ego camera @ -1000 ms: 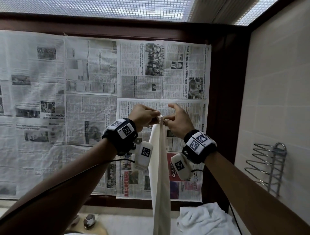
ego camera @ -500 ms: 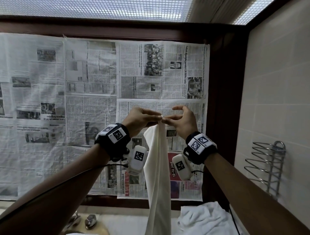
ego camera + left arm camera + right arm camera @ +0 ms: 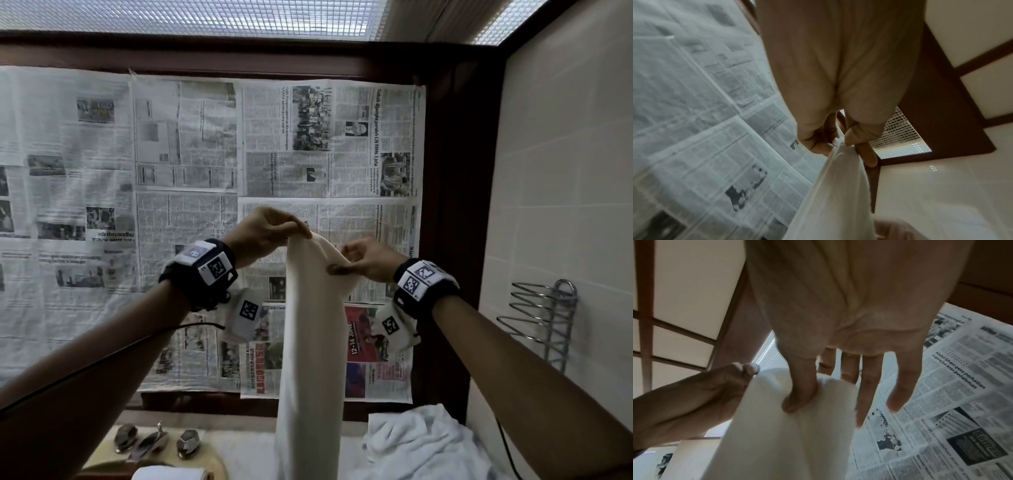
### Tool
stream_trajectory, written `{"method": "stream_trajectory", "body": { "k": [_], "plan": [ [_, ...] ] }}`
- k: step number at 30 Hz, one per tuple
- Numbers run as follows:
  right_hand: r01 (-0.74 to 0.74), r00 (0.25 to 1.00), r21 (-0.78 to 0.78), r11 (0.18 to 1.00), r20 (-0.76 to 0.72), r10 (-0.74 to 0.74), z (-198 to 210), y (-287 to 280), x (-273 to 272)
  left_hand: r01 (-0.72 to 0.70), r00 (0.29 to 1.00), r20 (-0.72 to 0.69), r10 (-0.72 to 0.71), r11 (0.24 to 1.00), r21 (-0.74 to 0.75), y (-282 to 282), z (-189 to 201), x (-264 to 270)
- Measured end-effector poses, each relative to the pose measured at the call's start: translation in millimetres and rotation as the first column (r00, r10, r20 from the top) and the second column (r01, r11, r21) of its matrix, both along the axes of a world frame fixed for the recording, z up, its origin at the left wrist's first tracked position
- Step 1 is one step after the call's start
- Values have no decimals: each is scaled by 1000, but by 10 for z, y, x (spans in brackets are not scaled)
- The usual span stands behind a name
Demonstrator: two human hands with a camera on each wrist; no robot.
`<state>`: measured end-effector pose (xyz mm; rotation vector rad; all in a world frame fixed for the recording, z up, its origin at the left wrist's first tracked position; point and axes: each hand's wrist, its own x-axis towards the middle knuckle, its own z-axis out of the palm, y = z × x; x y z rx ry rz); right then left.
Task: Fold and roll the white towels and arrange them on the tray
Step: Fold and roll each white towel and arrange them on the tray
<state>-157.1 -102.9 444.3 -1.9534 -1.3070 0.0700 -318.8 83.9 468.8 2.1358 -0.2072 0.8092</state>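
Note:
A long white towel [image 3: 311, 342] hangs straight down from both raised hands in front of the newspaper-covered wall. My left hand [image 3: 270, 233] pinches its top left corner [image 3: 838, 146] between thumb and fingers. My right hand [image 3: 363, 262] pinches the top edge a little to the right and lower, thumb [image 3: 799, 395] pressed into the cloth [image 3: 793, 434], the other fingers stretched out behind it. A crumpled white towel [image 3: 421, 445] lies at the lower right. A rolled white towel [image 3: 168, 474] shows at the bottom edge. No tray is in view.
Newspaper sheets [image 3: 191, 164] cover the wall ahead inside a dark wooden frame [image 3: 452, 240]. A chrome wire rack [image 3: 544, 318] is fixed to the tiled wall on the right. Chrome tap handles [image 3: 154, 442] sit at the lower left on a beige basin.
The hands, which met at one point on the towel's top, have drawn apart; the right hand slid right and down along the edge, and the top of the towel has spread wider.

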Motion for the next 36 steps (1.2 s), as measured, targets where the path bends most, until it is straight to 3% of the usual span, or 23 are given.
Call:
{"method": "stream_trajectory", "body": {
  "k": [5, 8, 12, 18, 21, 25, 27, 30, 33, 36],
  "plan": [
    [49, 997, 101, 994, 51, -54, 234, -90, -2, -158, 982, -83, 170, 978, 136, 172, 89, -186],
    [69, 982, 217, 974, 156, -104, 349, -53, -37, -271, 961, 13, 276, 932, 243, 236, 110, -220],
    [41, 928, 355, 934, 332, -167, 448, 15, -117, -363, 928, 162, 336, 913, 188, 233, 164, -239],
    [29, 897, 332, 943, 407, -171, 581, -9, -186, -461, 885, 204, 418, 846, 268, 189, 290, -342],
    [80, 904, 271, 959, 386, -185, 611, -38, -197, -455, 890, 185, 417, 843, 286, 130, 272, -381],
    [80, 901, 324, 943, 382, -208, 554, -151, -224, -468, 882, 205, 425, 840, 273, 33, 167, -442],
    [75, 903, 366, 928, 369, -219, 493, -205, -263, -417, 907, 150, 394, 890, 185, 17, 123, -490],
    [26, 934, 438, 899, 309, -178, 428, -303, -373, -183, 981, 55, 187, 981, -73, -56, 79, -627],
    [-14, 953, 518, 855, 266, -146, 423, -416, -555, -12, 997, 68, 27, 976, -218, -192, 78, -781],
    [-64, 950, 567, 821, 287, -123, 434, -496, -749, 22, 992, 127, 10, 967, -254, -293, 77, -928]
  ]
}}
